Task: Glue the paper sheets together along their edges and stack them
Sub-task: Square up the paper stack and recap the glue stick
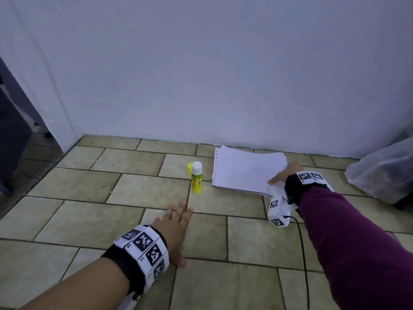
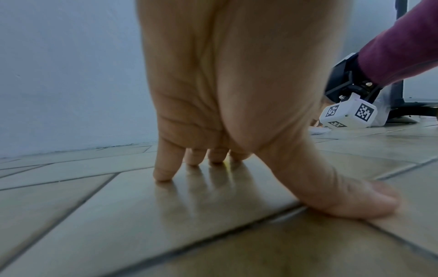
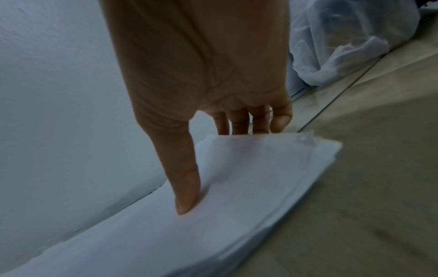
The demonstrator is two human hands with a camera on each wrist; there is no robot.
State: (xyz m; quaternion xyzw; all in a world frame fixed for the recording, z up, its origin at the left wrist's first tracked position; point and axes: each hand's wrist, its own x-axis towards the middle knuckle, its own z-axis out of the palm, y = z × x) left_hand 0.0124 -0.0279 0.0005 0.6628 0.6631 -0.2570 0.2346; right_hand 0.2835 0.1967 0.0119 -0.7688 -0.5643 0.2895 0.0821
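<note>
Several paper sheets point(image 1: 247, 170) lay under the right hand point(image 1: 285, 174), whose grip pinched the corner; lifting only one sheet seemed wise, with the left hand point(image 1: 173, 227) flat on the floor point(image 1: 89, 220).

One stack of paper sheets point(image 1: 245, 170) lies on the tiled floor point(image 1: 89, 211) — too many sheets, too tightly layered, to count. One glue stick point(image 1: 197, 177) stands upright, with one yellow cap point(image 1: 189, 167) just behind it. One translucent plastic bag point(image 1: 384, 171) sits apart. Two hands — the left hand point(image 1: 173, 229) and the right hand point(image 1: 285, 173).
</note>
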